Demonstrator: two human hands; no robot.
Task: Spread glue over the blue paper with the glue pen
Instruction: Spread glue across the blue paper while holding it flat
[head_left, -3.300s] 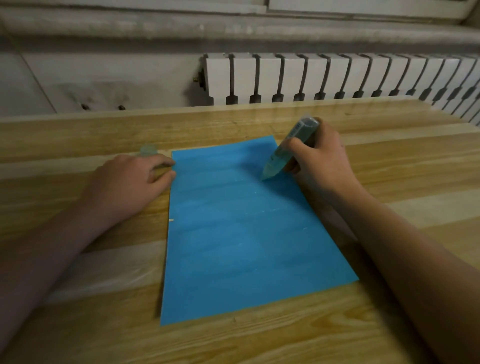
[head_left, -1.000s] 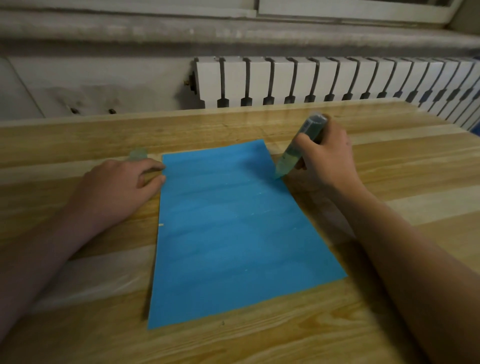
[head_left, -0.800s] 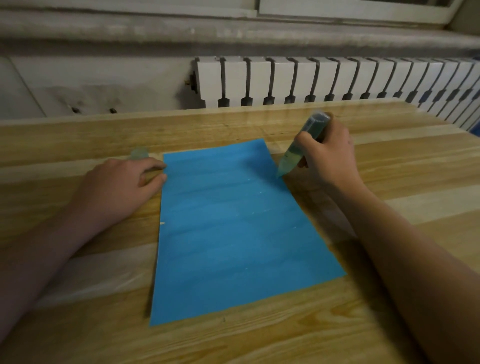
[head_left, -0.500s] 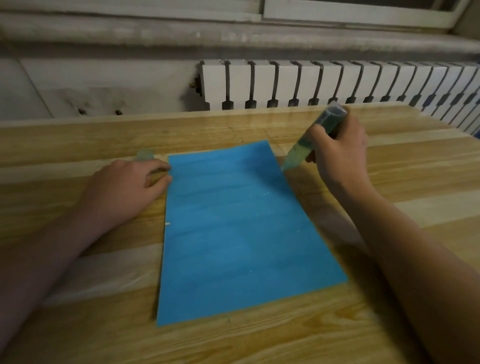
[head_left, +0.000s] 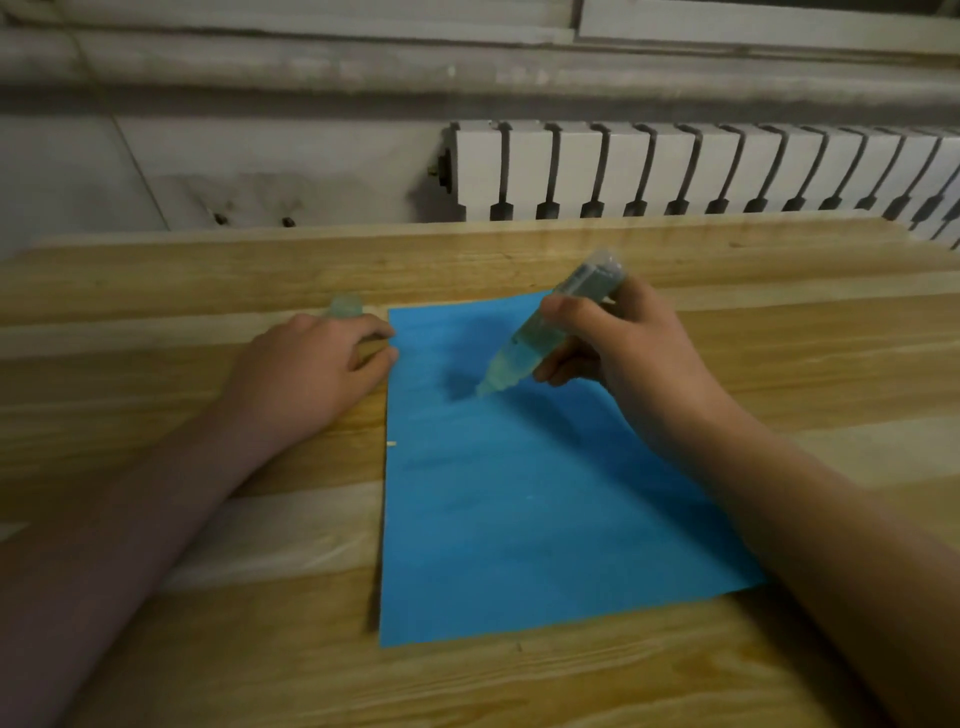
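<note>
The blue paper (head_left: 519, 493) lies flat on the wooden table (head_left: 156, 649), long side running away from me. My right hand (head_left: 628, 358) grips the translucent glue pen (head_left: 540, 332), which slants down to the left. Its tip is at the paper's upper middle, over its own shadow. My left hand (head_left: 306, 374) rests on the table at the paper's upper left edge, fingers loosely curled, fingertips touching that edge. A small translucent cap (head_left: 345, 306) shows just beyond this hand; whether the hand holds it is unclear.
A white radiator (head_left: 701, 171) and a grey wall stand behind the table's far edge. Bare wood surrounds the paper on all sides. My right forearm crosses the paper's right side.
My right hand has carried the glue pen leftward, from the paper's upper right edge to its upper middle. My left hand has stayed at the paper's left edge.
</note>
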